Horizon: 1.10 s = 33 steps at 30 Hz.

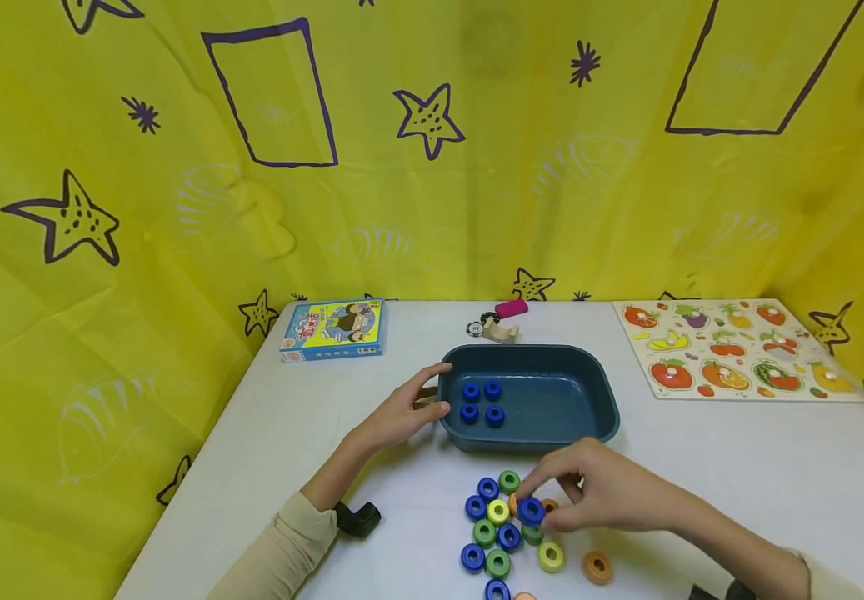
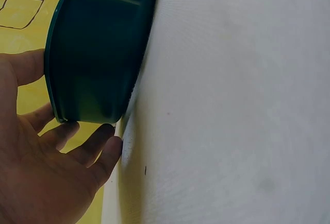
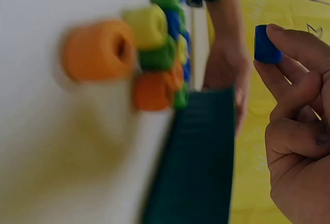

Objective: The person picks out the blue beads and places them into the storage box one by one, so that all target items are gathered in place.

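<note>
Rings (image 1: 508, 547) lie loose near the right hand (image 1: 604, 492), which pinches a blue ring (image 3: 267, 48). The left hand (image 1: 404, 408), spread wide, touches the tray (image 1: 529, 447).

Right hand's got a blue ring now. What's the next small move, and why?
I'd probably carry the blue ring over the near rim of the tray and lower it beside the four blue rings: the right hand pinches it above the mixed pile, only blue rings sit inside, and the left hand touches the tray's left end, which should help steady it.
</note>
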Motion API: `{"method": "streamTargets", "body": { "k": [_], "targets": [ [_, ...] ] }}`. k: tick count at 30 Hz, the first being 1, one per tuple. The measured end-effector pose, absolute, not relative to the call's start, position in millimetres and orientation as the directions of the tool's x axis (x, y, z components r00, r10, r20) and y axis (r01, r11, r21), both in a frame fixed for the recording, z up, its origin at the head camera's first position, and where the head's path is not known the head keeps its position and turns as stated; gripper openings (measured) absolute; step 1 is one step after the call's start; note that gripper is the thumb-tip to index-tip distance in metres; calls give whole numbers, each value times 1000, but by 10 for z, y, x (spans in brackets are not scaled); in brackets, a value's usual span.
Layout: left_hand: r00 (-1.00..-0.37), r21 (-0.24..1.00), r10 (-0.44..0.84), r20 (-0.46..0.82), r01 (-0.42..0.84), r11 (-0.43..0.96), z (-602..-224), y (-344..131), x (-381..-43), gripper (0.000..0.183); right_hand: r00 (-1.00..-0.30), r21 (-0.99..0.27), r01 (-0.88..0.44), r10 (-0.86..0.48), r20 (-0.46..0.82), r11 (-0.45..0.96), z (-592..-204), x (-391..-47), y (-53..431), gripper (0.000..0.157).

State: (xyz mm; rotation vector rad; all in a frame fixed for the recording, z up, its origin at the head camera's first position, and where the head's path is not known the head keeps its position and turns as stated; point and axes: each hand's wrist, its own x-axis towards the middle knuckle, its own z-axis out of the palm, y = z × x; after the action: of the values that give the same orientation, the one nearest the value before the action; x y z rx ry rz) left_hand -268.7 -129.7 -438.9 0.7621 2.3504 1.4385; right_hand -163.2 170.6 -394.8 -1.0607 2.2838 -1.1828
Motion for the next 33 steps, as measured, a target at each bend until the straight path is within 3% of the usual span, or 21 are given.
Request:
{"method": "streamTargets", "body": {
  "k": [6,13,21,33],
  "targets": [
    [-827,888,561,33,282,363,-4484,-1292,-2735,58,-776,-748,-478,-620,115,460,-3809,-2098,1805,29],
    [-828,883,560,40,292,367,-4472,-1292,-2732,57,-853,-730,-402,-515,79,552,-3995,-2673,1791,29],
    [-831,884,555,41,289,368,-4484,-1300,-2735,57,-845,-699,-390,-534,13,600,-4213,-3068,1753,27],
    [-832,892,554,36,277,358,-4487,-1296,-2726,58,-822,-667,-410,-569,-26,622,-4349,-3219,1776,27]
  ]
}}
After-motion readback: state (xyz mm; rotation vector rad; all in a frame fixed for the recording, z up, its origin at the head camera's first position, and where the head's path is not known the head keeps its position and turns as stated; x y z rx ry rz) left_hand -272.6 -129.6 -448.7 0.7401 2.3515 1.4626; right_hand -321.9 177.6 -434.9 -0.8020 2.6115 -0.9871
